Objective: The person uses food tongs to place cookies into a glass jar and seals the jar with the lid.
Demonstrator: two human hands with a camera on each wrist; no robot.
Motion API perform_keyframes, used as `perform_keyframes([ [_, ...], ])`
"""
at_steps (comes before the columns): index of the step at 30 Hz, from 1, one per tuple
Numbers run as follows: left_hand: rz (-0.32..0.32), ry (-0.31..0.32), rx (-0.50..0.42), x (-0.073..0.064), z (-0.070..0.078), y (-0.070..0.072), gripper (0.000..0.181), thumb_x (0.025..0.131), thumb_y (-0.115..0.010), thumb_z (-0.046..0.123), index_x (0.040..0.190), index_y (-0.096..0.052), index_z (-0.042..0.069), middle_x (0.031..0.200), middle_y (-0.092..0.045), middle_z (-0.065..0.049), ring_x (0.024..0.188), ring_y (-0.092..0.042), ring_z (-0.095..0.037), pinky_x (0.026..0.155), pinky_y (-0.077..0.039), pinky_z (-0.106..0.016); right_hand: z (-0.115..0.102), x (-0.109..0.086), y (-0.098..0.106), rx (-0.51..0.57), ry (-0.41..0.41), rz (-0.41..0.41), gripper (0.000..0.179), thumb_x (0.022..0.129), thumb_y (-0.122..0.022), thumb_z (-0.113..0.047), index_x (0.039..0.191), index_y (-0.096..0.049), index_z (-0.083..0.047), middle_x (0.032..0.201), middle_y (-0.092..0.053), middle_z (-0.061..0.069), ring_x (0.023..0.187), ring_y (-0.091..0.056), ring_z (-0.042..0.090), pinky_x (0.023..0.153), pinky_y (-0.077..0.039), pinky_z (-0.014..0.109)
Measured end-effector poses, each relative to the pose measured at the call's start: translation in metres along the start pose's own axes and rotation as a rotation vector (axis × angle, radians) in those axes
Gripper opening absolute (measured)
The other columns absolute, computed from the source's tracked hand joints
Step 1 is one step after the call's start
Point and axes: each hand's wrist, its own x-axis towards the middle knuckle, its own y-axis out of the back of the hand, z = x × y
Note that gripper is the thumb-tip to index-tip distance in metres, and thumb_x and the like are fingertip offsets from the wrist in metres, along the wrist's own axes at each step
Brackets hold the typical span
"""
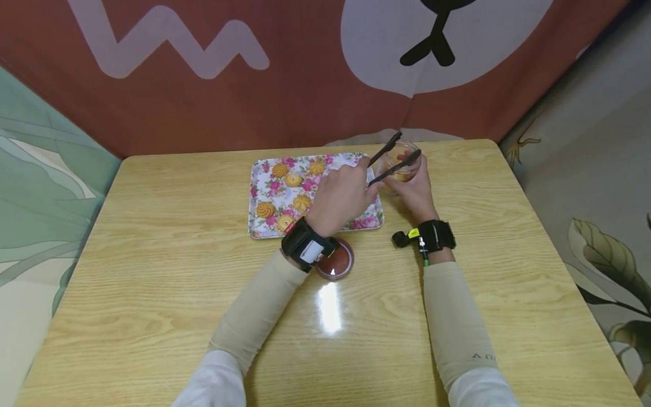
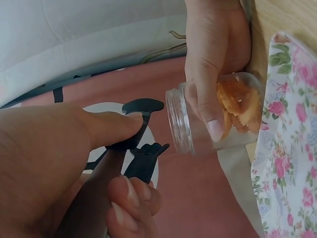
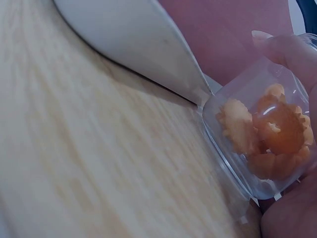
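Six swirled cookies (image 1: pixel 293 180) show on a floral tray (image 1: pixel 376 220) near the far edge of a pale wood-grain table (image 1: pixel 168 271), below a red-brown backdrop (image 1: pixel 305 107) between leaf-printed panels (image 1: pixel 610 260); beside the tray the right hand (image 1: pixel 416 189) grips a clear jar (image 2: pixel 205 142) of cookies, the left hand (image 1: pixel 338 198) pinches black tongs (image 1: pixel 394 168) near its mouth, and a round lid (image 1: pixel 338 265) lies by a patch of glare (image 1: pixel 329 308)

The person is wearing a pair of beige fabric arm sleeves (image 1: pixel 458 316). White cloth shirt sleeves (image 1: pixel 216 381) are showing at the upper ends of the beige sleeves, and broad black wrist straps (image 1: pixel 439 234) are sitting just past their lower ends. The left strap is carrying a white rectangular label (image 1: pixel 311 252) and a small red tag (image 1: pixel 289 228); the right, a rounded black piece (image 1: pixel 400 239) and a yellow tag (image 1: pixel 413 233). Dark lettering (image 1: pixel 483 356) is running across the right beige sleeve.
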Motion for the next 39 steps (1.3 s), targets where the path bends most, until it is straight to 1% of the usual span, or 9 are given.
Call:
perform_keyframes([
  [3,0.033,-0.014,0.012,-0.002,-0.002,0.003,0.058,0.092,-0.053,0.048,0.131,-0.049,0.004,0.073,-0.063,-0.005,0.045,-0.052,-0.012,0.033,-0.043,-0.027,-0.011,-0.005,-0.001,-0.028,0.000,-0.011,0.080,0.072,-0.079,-0.006,0.137,-0.032,-0.006,0.132,-0.045,0.013,0.120,-0.040,0.022,0.100,-0.030,0.037],
  [7,0.087,-0.022,0.020,-0.004,-0.006,0.008,0.064,0.092,-0.049,0.055,0.130,-0.050,0.003,0.062,-0.059,-0.002,0.041,-0.050,-0.011,0.032,-0.040,-0.027,-0.019,-0.009,-0.003,-0.045,-0.017,-0.009,0.079,0.073,-0.081,-0.012,0.136,-0.033,-0.013,0.132,-0.045,0.009,0.120,-0.040,0.021,0.101,-0.030,0.037],
  [10,0.107,-0.004,0.006,-0.005,-0.010,0.012,0.062,0.090,-0.053,0.054,0.128,-0.052,0.005,0.059,-0.056,-0.001,0.041,-0.050,-0.012,0.032,-0.039,-0.029,-0.019,-0.008,-0.004,-0.030,-0.030,0.001,0.078,0.072,-0.082,-0.012,0.134,-0.035,-0.014,0.132,-0.044,0.012,0.119,-0.041,0.023,0.101,-0.031,0.036],
  [12,0.116,0.016,0.005,-0.006,-0.015,0.015,0.060,0.089,-0.057,0.052,0.128,-0.052,0.006,0.062,-0.059,-0.001,0.045,-0.051,-0.012,0.035,-0.040,-0.030,-0.016,-0.007,-0.004,-0.012,-0.039,0.012,0.080,0.070,-0.083,-0.011,0.134,-0.035,-0.013,0.132,-0.043,0.014,0.118,-0.042,0.023,0.101,-0.032,0.036],
  [17,0.115,0.095,-0.038,-0.009,-0.028,0.021,0.059,0.088,-0.061,0.047,0.131,-0.050,0.007,0.071,-0.063,-0.004,0.048,-0.054,-0.014,0.035,-0.043,-0.031,0.000,0.001,0.000,-0.003,-0.045,0.025,0.084,0.067,-0.085,-0.011,0.135,-0.035,-0.014,0.132,-0.043,0.013,0.118,-0.042,0.021,0.101,-0.032,0.035],
  [23,0.152,0.116,-0.062,-0.013,-0.047,0.024,0.059,0.088,-0.061,0.045,0.131,-0.049,0.006,0.056,-0.054,-0.004,0.039,-0.049,-0.015,0.031,-0.034,-0.029,0.015,0.005,0.004,-0.023,-0.036,0.031,0.085,0.067,-0.086,-0.017,0.135,-0.035,-0.018,0.132,-0.044,0.007,0.117,-0.042,0.017,0.101,-0.032,0.037],
  [29,0.164,0.159,-0.055,-0.019,-0.064,0.024,0.062,0.088,-0.060,0.046,0.133,-0.049,0.004,0.053,-0.055,-0.003,0.037,-0.048,-0.015,0.030,-0.033,-0.030,0.017,0.005,0.005,-0.024,-0.037,0.021,0.087,0.068,-0.086,-0.021,0.137,-0.033,-0.017,0.132,-0.043,0.007,0.118,-0.042,0.017,0.102,-0.033,0.039],
  [34,0.150,0.190,-0.067,-0.024,-0.079,0.023,0.059,0.088,-0.059,0.049,0.127,-0.052,0.006,0.058,-0.054,-0.004,0.043,-0.050,-0.016,0.031,-0.034,-0.031,0.017,0.006,0.005,-0.025,-0.033,0.017,0.088,0.067,-0.086,-0.022,0.137,-0.033,-0.017,0.132,-0.043,0.007,0.118,-0.042,0.017,0.102,-0.032,0.038],
  [39,0.142,0.214,-0.084,-0.030,-0.091,0.018,0.056,0.088,-0.059,0.050,0.119,-0.055,0.004,0.060,-0.052,-0.004,0.042,-0.048,-0.016,0.030,-0.033,-0.031,0.016,0.007,0.005,-0.017,-0.033,0.019,0.089,0.066,-0.086,-0.020,0.137,-0.033,-0.019,0.133,-0.043,0.007,0.119,-0.042,0.018,0.102,-0.032,0.037],
])
